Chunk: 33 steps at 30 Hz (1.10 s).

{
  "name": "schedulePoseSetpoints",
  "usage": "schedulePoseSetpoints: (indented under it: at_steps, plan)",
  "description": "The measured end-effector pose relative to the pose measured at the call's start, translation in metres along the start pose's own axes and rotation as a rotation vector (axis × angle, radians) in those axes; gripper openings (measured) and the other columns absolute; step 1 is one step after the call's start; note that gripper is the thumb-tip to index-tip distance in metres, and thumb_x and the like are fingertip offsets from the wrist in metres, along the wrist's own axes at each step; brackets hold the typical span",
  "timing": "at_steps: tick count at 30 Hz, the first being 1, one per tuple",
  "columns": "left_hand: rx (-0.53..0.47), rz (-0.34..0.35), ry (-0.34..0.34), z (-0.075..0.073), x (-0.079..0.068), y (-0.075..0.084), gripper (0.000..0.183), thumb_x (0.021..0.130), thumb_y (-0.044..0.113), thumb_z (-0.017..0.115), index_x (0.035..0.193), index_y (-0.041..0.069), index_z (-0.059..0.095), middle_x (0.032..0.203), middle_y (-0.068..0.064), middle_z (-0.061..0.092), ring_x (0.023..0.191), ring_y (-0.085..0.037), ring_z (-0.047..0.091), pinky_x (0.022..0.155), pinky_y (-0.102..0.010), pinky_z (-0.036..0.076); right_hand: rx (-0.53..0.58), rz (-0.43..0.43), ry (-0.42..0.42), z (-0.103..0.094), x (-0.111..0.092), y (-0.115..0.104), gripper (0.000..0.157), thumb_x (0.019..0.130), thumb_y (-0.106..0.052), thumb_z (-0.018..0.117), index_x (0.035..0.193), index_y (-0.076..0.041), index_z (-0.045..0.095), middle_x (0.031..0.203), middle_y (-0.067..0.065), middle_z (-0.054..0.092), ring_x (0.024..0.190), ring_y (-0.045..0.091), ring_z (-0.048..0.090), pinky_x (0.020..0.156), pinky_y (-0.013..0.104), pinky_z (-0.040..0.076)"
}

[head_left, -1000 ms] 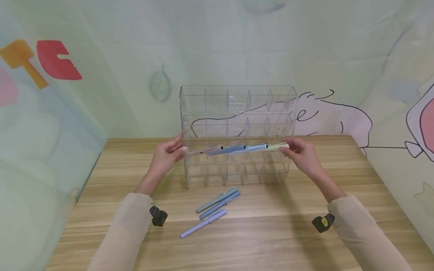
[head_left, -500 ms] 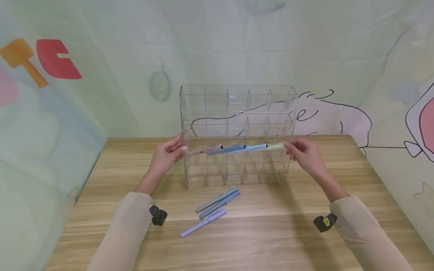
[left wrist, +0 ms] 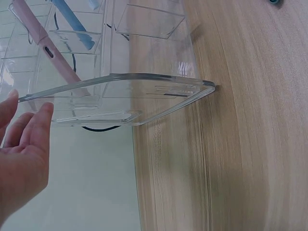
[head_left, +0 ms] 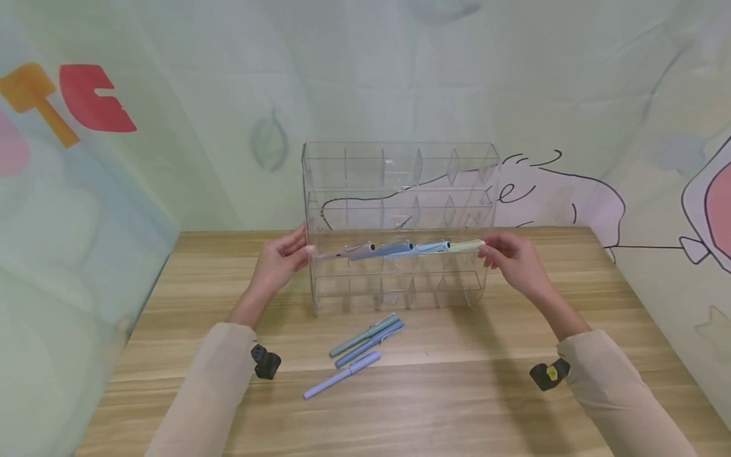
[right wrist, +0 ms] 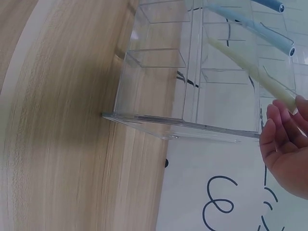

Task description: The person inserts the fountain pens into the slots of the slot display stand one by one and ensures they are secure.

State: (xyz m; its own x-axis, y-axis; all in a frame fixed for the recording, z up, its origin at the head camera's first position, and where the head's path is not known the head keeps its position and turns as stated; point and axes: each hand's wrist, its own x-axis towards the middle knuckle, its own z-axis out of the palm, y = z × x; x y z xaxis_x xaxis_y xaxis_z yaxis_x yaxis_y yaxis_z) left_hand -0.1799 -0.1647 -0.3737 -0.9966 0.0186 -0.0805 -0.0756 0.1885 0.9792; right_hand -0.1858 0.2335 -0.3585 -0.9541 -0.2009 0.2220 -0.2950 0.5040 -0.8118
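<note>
A clear acrylic rack (head_left: pixel 400 273) with several divided tiers stands upright on the table. My left hand (head_left: pixel 276 263) holds its left side panel, thumb in front and fingers behind. In the right wrist view, my right hand (right wrist: pixel 288 139) pinches the upper end of a pale yellow pen (right wrist: pixel 257 74), which leans in the rack's rightmost part. Left of it, on the same tier, slant a light blue pen (head_left: pixel 432 247), a darker blue pen (head_left: pixel 388 251) and a pink pen (left wrist: pixel 43 38).
On the wooden table (head_left: pixel 445 406) in front of the rack lie a grey-green pen (head_left: pixel 362 336), a blue pen (head_left: pixel 370 344) and a lavender pen (head_left: pixel 342 376). A printed cloth backdrop (head_left: pixel 365 76) rises close behind the rack.
My right hand has shifted slightly right along the pale yellow pen's end, now pinching its tip by the rack's right side. The left hand and the rack stay put.
</note>
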Motion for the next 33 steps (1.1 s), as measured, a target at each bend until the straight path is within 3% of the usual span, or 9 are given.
schedulePoseSetpoints:
  at_steps: [20, 28, 33]
  plan:
    - [0.01, 0.003, 0.007, 0.0, -0.002, 0.001, 0.051, 0.09, 0.009, 0.058, 0.137, 0.01, 0.039, 0.131, -0.015, 0.047, 0.114, -0.026, 0.051, 0.081, -0.023, 0.051, 0.009, -0.005, -0.024, -0.007, -0.013, -0.004, 0.028, 0.09, -0.005, 0.057, 0.117, 0.004, 0.054, 0.088, 0.02, 0.061, 0.066, 0.012, 0.057, 0.058, 0.018, 0.051]
    - [0.011, -0.001, 0.007, 0.0, -0.001, 0.0, 0.051, 0.09, 0.009, 0.058, 0.137, 0.011, 0.039, 0.132, -0.014, 0.046, 0.114, -0.025, 0.051, 0.08, -0.022, 0.051, -0.004, 0.026, -0.037, -0.008, -0.026, 0.0, 0.024, 0.089, -0.005, 0.059, 0.109, 0.007, 0.055, 0.086, 0.018, 0.061, 0.067, 0.009, 0.057, 0.058, 0.019, 0.051]
    - [0.01, 0.027, 0.011, 0.0, -0.002, -0.001, 0.052, 0.089, 0.014, 0.061, 0.137, 0.012, 0.041, 0.131, -0.015, 0.047, 0.113, -0.024, 0.052, 0.082, -0.025, 0.051, -0.03, 0.058, -0.1, 0.0, -0.034, 0.008, 0.02, 0.089, -0.006, 0.059, 0.105, 0.005, 0.056, 0.088, 0.015, 0.062, 0.072, 0.018, 0.059, 0.061, 0.021, 0.052]
